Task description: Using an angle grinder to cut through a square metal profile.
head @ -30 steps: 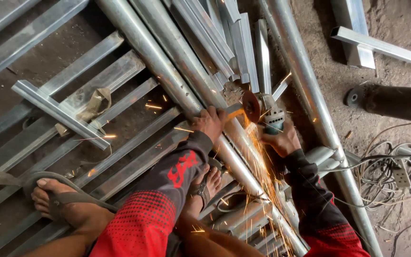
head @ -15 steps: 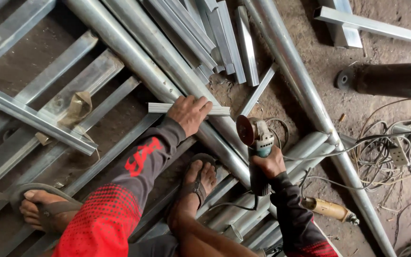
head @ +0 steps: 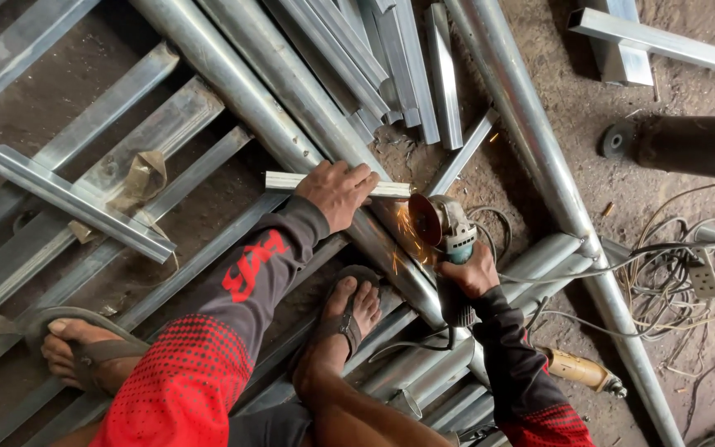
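Sparks spraying at the end of a short metal strip (head: 337, 184), lying crosswise over the big galvanised pipes (head: 291, 91). Left hand (head: 338, 192) pressing down on that strip, fingers (head: 360, 184) laid close together and flat across it — likely pinning it so the cut end is not chattering. Right hand (head: 471, 271) gripping the body of an angle grinder (head: 443, 228), fingers curled tight around it, disc meeting the strip's end at about three o'clock from the left hand. Sitting at five o'clock from the grinder, a second yellow-handled tool (head: 579, 370) resting on the dirt floor (head: 539, 50). Tangling at three o'clock — cables and a power strip (head: 705, 277). Planting a sandalled foot (head: 345, 319) on the pipes at six o'clock, seemingly steadying the stack; other foot (head: 84, 348) resting at eight o'clock among flat steel sections (head: 84, 203).
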